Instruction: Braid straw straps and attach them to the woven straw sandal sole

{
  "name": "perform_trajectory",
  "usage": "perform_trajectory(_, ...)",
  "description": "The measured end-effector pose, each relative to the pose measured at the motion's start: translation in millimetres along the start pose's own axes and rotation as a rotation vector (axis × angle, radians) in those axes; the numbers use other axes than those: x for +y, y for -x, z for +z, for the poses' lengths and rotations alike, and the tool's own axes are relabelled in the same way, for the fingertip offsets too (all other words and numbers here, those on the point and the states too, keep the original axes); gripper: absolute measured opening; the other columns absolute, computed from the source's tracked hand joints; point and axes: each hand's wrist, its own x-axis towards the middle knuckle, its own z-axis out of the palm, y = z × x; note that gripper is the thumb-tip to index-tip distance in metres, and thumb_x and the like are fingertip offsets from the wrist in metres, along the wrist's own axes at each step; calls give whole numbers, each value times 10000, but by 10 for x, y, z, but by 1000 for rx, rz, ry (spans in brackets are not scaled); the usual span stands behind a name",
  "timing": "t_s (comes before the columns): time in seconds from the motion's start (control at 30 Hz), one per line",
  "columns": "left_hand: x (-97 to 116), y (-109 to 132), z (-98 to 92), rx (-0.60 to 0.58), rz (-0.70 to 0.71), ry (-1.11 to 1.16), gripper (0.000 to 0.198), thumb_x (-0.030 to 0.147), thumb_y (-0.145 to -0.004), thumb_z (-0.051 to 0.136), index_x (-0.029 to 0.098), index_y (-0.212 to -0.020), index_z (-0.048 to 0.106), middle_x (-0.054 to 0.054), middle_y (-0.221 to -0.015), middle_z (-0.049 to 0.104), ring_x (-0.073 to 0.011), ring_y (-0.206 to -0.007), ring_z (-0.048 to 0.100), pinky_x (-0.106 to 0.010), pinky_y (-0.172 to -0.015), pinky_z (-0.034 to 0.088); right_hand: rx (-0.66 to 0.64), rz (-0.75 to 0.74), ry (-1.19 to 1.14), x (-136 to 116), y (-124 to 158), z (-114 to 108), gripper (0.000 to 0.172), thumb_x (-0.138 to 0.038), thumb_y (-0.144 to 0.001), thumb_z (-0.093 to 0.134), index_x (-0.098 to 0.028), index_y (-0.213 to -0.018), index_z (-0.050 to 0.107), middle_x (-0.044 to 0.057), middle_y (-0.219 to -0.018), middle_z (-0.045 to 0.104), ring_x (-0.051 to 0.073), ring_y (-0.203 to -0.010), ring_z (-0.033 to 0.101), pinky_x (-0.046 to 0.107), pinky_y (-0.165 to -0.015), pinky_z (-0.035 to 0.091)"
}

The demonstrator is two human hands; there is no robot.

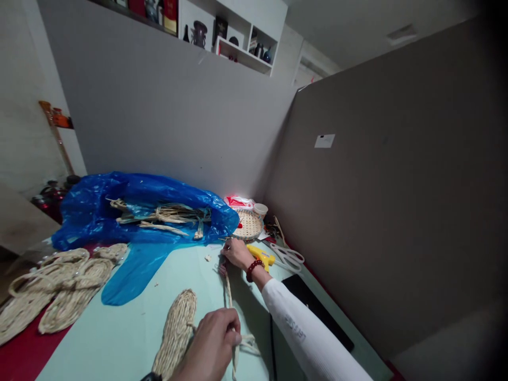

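My left hand [214,341] is closed at the front of the table, pinching a pale straw cord [229,293] between thumb and fingers. The cord runs away from me toward my right hand, and a loose loop of it lies right of the left thumb. Beside the left hand lies a woven straw sole [177,323]. My right hand [238,254] reaches far across, wearing a dark red bead bracelet [254,270]. Its fingers are closed low over the table, by a small dark reddish item [223,269]; what they hold is too small to name. A yellow glue gun [260,255] is beside that hand.
A blue plastic bag [91,206] with straw bundles [170,213] lies at the back. Finished straw sandals [75,286] lie left. Right are a round woven tray [249,225], white-handled scissors [289,257] and a flat black object [317,309]. Grey partitions [178,116] enclose the table.
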Motion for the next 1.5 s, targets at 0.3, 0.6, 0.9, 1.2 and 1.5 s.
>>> perform_trajectory(0.3,-48,-7,34,4,6,-25,93,141,-669,463,224,-630,474,-22,-723,653,-202,-764,592,-282,-670,352,-53,-31,-21,97,145,31,283,-339,-956,598,-144,-1161,616,81,-1160,635,224,-1000,641,416,-853,550)
perform_trajectory(0.6,-81,-16,60,11,25,-41,113,123,-669,461,219,-627,505,-20,-715,653,-193,-748,595,-277,-660,350,-243,-63,-48,169,267,-40,279,-388,-979,556,-128,-1020,648,37,-945,678,160,-798,667,329,-723,571)
perform_trajectory(0.9,-68,9,55,3,30,-82,140,111,-687,461,215,-662,551,-26,-754,666,-197,-781,599,-281,-680,366,-142,-42,215,38,358,-95,277,-382,-968,574,-126,-1041,648,43,-986,674,182,-842,666,355,-756,566)
perform_trajectory(1.2,-34,34,32,-3,20,-117,207,83,-705,444,211,-709,607,-40,-825,701,-202,-851,616,-282,-731,390,-51,-89,331,-66,490,-38,254,-358,-969,574,-146,-1094,638,74,-1089,661,204,-963,651,417,-863,538)
perform_trajectory(1.5,-56,31,15,-19,28,-151,192,94,-711,445,210,-707,597,-46,-829,701,-203,-854,617,-289,-731,390,-186,-210,85,-15,392,-132,248,-334,-974,569,-148,-1127,626,63,-1069,660,188,-908,655,383,-806,557)
